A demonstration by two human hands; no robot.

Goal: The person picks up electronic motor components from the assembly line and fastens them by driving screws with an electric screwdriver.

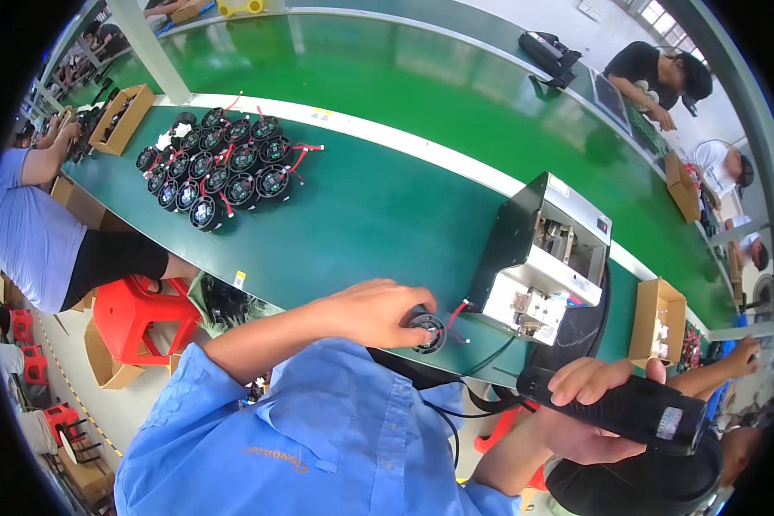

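Observation:
My left hand is closed around the edge of a round black part at the front edge of the green worktop. Red wires come off this part toward the bench machine. My right hand grips a long black device with a white label near its far right end, held beyond the front edge of the bench. Its fingers wrap over the top and the thumb lies beneath. A cluster of similar round black parts with red wires stands at the back left of the worktop.
A silver and black bench machine stands right of my left hand. Black cables run along the front edge. An open cardboard box sits at the right, another at the far left. A person works at left beside a red stool.

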